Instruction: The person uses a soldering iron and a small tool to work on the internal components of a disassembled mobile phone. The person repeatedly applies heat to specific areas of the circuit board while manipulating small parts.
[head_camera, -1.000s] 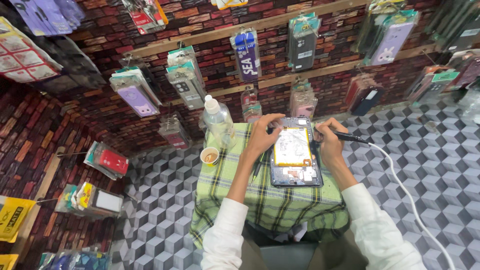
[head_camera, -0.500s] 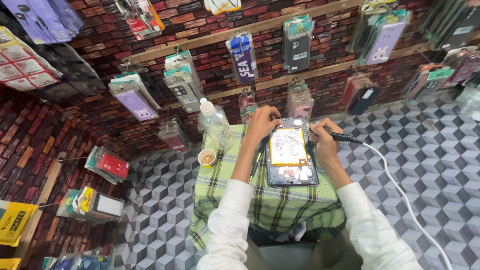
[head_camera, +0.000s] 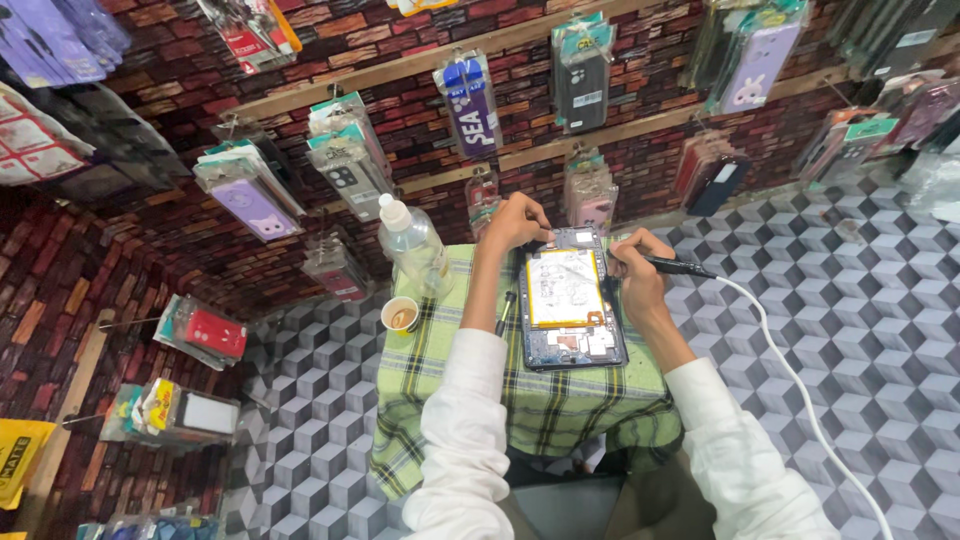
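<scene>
On the green plaid desk (head_camera: 440, 390) lies an opened tablet (head_camera: 570, 300), its yellow battery showing. The left hand (head_camera: 515, 222) rests curled on the tablet's top left corner, holding nothing visible. The right hand (head_camera: 640, 270), fingers closed around a black corded tool (head_camera: 675, 265), sits at the tablet's right edge.

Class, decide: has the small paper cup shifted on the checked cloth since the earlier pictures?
No. The paper cup stands beside the plastic bottle, near the checked cloth's left edge, as before.
</scene>
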